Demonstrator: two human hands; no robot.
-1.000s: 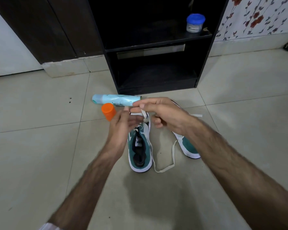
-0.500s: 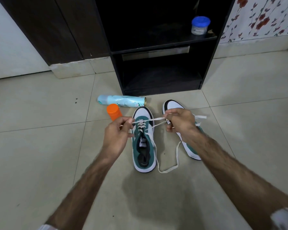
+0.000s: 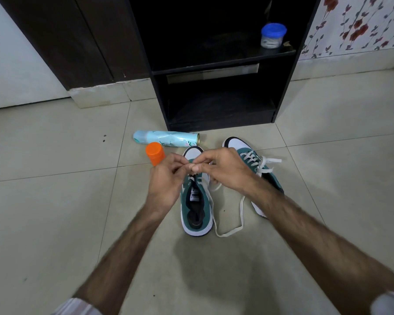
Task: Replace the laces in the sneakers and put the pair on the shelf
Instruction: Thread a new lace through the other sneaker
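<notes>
Both forearms reach forward and meet above the left sneaker (image 3: 197, 205), a teal and white shoe that stands on the tiled floor (image 3: 55, 201) in front of the dark shelf unit (image 3: 214, 71), toe toward it. The left hand (image 3: 166, 180) is held over the shoe's lacing with its fingers (image 3: 176, 159) curled inward and thumb against them, pinching the white lace (image 3: 228, 233). The right hand (image 3: 228, 171) sits just beside it, knuckles up, wrist bent, its fingers likewise pinching the lace near the left hand's fingertips; the two hands nearly touch. From under the right hand a loose run of lace drops to the floor and loops between the two shoes. The right sneaker (image 3: 255, 164) stands just to the right of the left sneaker, partly hidden by the right wrist, with its lace crossed through the eyelets and ends lying loose. Beyond the left sneaker's toe lie a pale blue spray can (image 3: 166, 138) on its side and an orange cap (image 3: 155, 153). A blue-lidded jar (image 3: 273, 36) stands on the upper shelf.
</notes>
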